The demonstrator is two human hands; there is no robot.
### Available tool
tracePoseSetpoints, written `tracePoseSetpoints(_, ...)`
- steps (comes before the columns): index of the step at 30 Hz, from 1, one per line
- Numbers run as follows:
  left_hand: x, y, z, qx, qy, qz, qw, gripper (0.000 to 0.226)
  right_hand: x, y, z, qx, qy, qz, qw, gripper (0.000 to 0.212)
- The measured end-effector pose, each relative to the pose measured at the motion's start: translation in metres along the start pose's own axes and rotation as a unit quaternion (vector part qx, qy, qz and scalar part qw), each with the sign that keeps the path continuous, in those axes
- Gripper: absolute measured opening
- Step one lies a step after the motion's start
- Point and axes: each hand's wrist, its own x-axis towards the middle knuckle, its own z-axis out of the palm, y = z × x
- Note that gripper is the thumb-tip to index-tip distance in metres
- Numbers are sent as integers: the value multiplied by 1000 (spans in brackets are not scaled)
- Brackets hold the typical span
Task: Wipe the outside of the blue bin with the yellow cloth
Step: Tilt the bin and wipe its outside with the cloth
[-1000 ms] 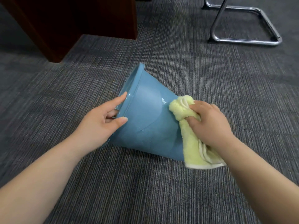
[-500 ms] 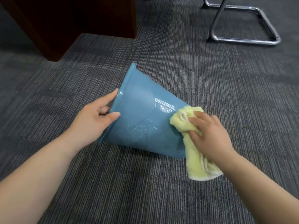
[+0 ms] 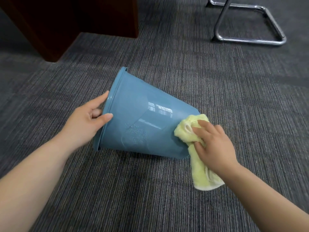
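Where the room shows at all, it is floor: a grey carpet [image 3: 163, 203] with fine ribbed lines fills nearly the whole view, its pile running in bands of darker and lighter grey. At the top left stands a piece of dark red-brown wooden furniture [image 3: 66, 22], its lower edge resting on the carpet and a shadowed recess beneath it. At the top right a chrome chair frame [image 3: 250, 41] sits on the carpet, a bent tube forming a loop with one upright rising out of view.

Near the middle, well apart from both, the bin [image 3: 142, 124] lies tipped on its side on the carpet, its mouth to the left and its narrower base to the right. Pale gridded patches on its glossy upper wall look like reflections; nothing there can be read as writing. Lower on the wall is a speckled patch that looks like droplets.

The cloth [image 3: 201, 171] is bunched against the bin's wall by the base, its free end hanging down to the carpet, a pale hem along its edge.

The left hand [image 3: 85, 124] grips the bin's rim, thumb on the outer wall and fingers hooked over the edge. The right hand [image 3: 215, 148] clutches the cloth, fingers curled over the bunched part and pressing it to the bin.
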Motion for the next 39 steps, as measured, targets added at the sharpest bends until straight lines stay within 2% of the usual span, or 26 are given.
tracePoseSetpoints(3,0,-1,0,7,5,2,1000,61,-9,-19,-1,-27,-48,-107,993,41)
tracePoseSetpoints(6,1,-2,-2,3,1,3,1000,60,-15,-29,4,-47,-85,-158,983,42)
tracePoseSetpoints(9,-1,-2,-2,-43,-10,-5,999,53,-13,-25,5,-29,-75,-131,988,40)
tracePoseSetpoints(12,-3,-1,2,-56,28,-20,998,36,-9,-17,9,20,-41,-65,997,37)
tracePoseSetpoints(17,-3,-1,15,9,139,-12,990,30,-4,-3,16,64,-17,20,998,39)
tracePoseSetpoints(20,-5,3,20,19,131,-11,991,27,-2,0,15,90,-19,58,994,40)
tracePoseSetpoints(22,-10,7,21,44,117,-14,992,36,-2,0,16,101,-19,67,992,40)
tracePoseSetpoints(24,-14,11,20,136,89,-3,987,62,-2,0,17,108,-14,75,991,40)
tracePoseSetpoints(27,-19,20,16,240,-29,-15,970,101,-2,1,18,116,2,96,989,39)
tracePoseSetpoints(29,-19,18,13,256,-87,-27,962,106,-1,2,18,120,4,99,988,39)
tracePoseSetpoints(30,-19,17,10,263,-91,-27,960,106,-1,2,17,120,3,98,988,39)
tracePoseSetpoints(34,-19,9,8,200,-31,-49,978,97,-2,1,14,140,18,91,986,35)
tracePoseSetpoints(39,-7,9,6,17,32,-21,999,46,0,11,-1,178,40,113,977,31)
